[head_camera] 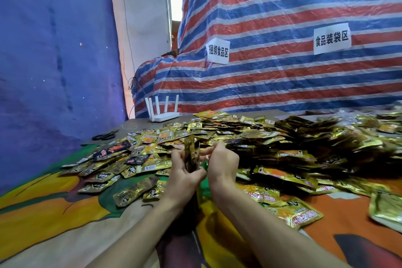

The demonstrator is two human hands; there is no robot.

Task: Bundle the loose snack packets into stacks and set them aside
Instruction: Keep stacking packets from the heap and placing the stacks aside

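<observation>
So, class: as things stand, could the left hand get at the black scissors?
Probably not yet. The left hand grips an upright stack of packets, so its fingers are busy; the scissors lie off to its left, with only loose packets between.

I see a white router (162,113) w/ four antennas upright at the table's far edge, and black scissors (104,136) flat, nearer & to its left. The table cloth (54,213) has an orange/yellow/green print. Blue sheet (54,50) hangs on the left. Striped tarp (282,6) behind, red-white-blue, carries a small paper sign (218,51) & a bigger paper sign (332,38), both w/ Chinese text. Window (175,6) in bkgd, thin wires (133,85) by the tarp's left corner.
</observation>
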